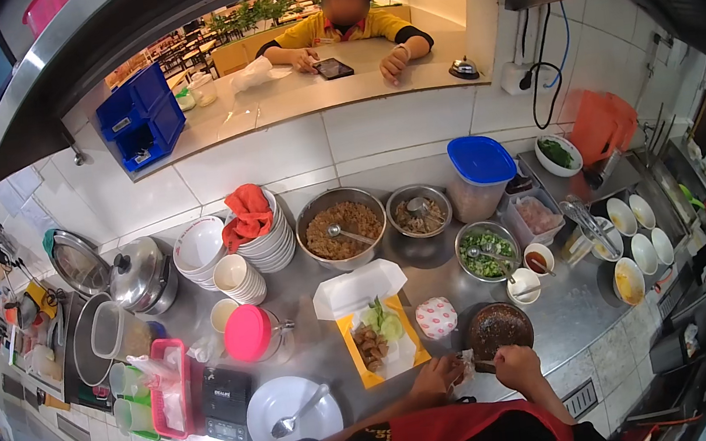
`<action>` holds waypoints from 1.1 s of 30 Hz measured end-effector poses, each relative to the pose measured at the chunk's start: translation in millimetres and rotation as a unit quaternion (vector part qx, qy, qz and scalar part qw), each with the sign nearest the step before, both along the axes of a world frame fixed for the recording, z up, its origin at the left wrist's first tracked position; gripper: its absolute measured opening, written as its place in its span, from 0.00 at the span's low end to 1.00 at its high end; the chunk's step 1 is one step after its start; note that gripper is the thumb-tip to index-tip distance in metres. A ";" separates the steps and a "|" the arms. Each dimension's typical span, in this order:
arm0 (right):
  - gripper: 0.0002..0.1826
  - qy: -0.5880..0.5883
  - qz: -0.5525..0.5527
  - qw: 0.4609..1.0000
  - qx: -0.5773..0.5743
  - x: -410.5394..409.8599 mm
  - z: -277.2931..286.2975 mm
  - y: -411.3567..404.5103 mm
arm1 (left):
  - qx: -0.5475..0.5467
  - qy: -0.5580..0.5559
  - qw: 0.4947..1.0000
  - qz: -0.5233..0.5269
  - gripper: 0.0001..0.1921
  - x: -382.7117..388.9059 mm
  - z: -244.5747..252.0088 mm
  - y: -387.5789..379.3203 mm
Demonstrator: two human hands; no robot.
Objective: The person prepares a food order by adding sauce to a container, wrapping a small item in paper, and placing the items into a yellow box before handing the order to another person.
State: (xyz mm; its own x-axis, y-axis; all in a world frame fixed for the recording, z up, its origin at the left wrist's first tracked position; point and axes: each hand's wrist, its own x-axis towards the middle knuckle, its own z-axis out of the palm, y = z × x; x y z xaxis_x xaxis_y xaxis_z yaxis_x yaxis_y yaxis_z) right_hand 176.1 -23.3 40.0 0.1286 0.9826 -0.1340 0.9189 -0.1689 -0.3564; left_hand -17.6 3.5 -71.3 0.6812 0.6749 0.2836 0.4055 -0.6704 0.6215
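Observation:
At the counter's front edge, my left hand (439, 375) pinches a small clear plastic bag (468, 365). My right hand (518, 367) grips a spoon (486, 363) by its handle, its far end at the mouth of the bag. Just beyond both hands sits a dark bowl of chili paste (500, 328). A paper-wrapped bundle with a red-and-white print (436, 317) lies left of that bowl. Further left stands an open yellow takeaway box (414, 338), its white lid folded back, with brown meat pieces (370, 348) and cucumber slices with lettuce (387, 323) inside.
Steel bowls of fried rice (343, 218), shredded food (419, 212) and chopped greens (486, 255) line the back. A white plate with a spoon (294, 413), black scale (226, 401) and pink-lidded jar (249, 334) stand left. Behind the pass-through ledge (286, 106) a person (346, 29) leans near a phone (333, 69).

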 end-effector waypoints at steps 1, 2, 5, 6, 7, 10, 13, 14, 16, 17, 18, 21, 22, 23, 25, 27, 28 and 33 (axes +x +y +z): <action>0.08 -0.005 0.001 1.000 0.002 0.3 -0.2 0.6 | 0.012 0.027 1.000 0.002 0.19 -0.9 5.7 0.5; 0.08 -0.004 -0.002 1.000 -0.002 0.9 -2.2 0.0 | 0.008 0.028 1.000 -0.001 0.19 -3.0 11.7 1.0; 0.08 -0.007 -0.002 1.000 0.004 7.6 -1.0 -5.8 | 0.013 0.049 0.998 -0.027 0.20 -6.6 24.2 4.2; 0.08 0.004 -0.006 1.000 -0.006 9.0 4.2 -9.0 | 0.023 0.074 0.997 -0.023 0.22 -7.9 20.8 4.1; 0.08 0.016 -0.011 1.000 -0.014 10.2 9.2 -8.9 | 0.035 0.099 0.994 -0.020 0.24 -8.9 20.4 6.5; 0.08 0.025 -0.037 0.997 -0.064 22.2 20.5 -14.5 | 0.055 0.146 0.988 -0.013 0.24 -7.1 26.3 7.7; 0.08 0.028 -0.066 0.995 -0.068 49.4 18.8 -22.3 | 0.042 0.124 0.991 -0.024 0.23 -6.5 23.6 12.3; 0.08 0.042 -0.090 0.993 -0.068 56.2 21.4 -22.3 | 0.034 0.112 0.992 -0.040 0.23 -7.7 18.8 13.9; 0.07 0.063 -0.125 0.989 -0.040 72.1 12.3 -22.6 | -0.027 0.067 0.997 -0.017 0.22 -11.7 4.7 12.2; 0.07 0.059 -0.131 0.989 -0.042 80.3 -1.3 -25.6 | -0.084 0.020 0.996 0.005 0.20 -10.6 -1.8 11.5; 0.07 0.073 -0.158 0.984 -0.030 86.3 -17.4 -26.8 | -0.084 0.018 0.996 0.005 0.20 -10.7 -7.5 11.8; 0.07 0.085 -0.184 0.978 0.037 88.1 -56.1 -30.2 | -0.174 -0.028 0.983 0.044 0.17 1.7 -9.9 13.2; 0.07 0.053 -0.132 0.980 0.139 88.6 -63.2 -30.0 | -0.268 -0.036 0.959 0.079 0.16 9.2 -2.1 13.9; 0.07 0.021 -0.077 0.968 0.239 89.8 -69.3 -29.0 | -0.359 -0.044 0.925 0.112 0.15 17.1 3.9 13.3; 0.08 0.002 -0.085 0.965 0.249 63.2 -42.6 -28.1 | -0.373 -0.034 0.920 0.116 0.15 19.1 5.3 17.3; 0.07 0.047 -0.081 0.972 0.217 55.0 -53.4 -34.8 | -0.383 -0.025 0.917 0.111 0.15 22.4 5.5 21.9; 0.05 0.162 -0.103 0.974 0.116 40.3 -48.3 -38.9 | -0.387 -0.013 0.917 0.099 0.16 21.7 2.5 20.5; 0.11 0.443 -0.091 0.879 -0.155 20.5 -146.1 -62.2 | -0.403 -0.056 0.912 0.045 0.12 15.6 1.8 18.7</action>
State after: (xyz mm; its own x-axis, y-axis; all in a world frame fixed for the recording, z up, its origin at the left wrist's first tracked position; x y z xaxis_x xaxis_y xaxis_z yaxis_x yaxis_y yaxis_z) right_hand 196.6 -85.5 -106.1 -0.0093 0.8551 -0.5184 0.2527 -0.4996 -0.8286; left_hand -2.0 22.2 -69.4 0.6098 0.7469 -0.2649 0.3396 0.0558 0.9389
